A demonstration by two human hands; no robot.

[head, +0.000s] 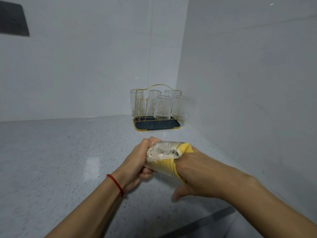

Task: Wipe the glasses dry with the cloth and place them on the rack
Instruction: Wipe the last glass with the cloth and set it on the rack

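Note:
My left hand (140, 162) grips a clear patterned glass (163, 151) by its base end, holding it on its side above the counter. A yellow cloth (167, 166) is stuffed into the mouth of the glass and hangs below it. My right hand (193, 176) has its fingers pushed into the glass with the cloth; only its thumb shows outside. At the back corner stands a gold wire rack (142, 107) on a dark tray (157, 126), with several patterned glasses (162, 108) upside down on its prongs. One prong at the front left is bare.
The speckled grey counter (60, 160) spreads out to the left and in front of the rack. White tiled walls (248, 83) close in behind and on the right. A dark panel (12, 19) is on the wall at the upper left.

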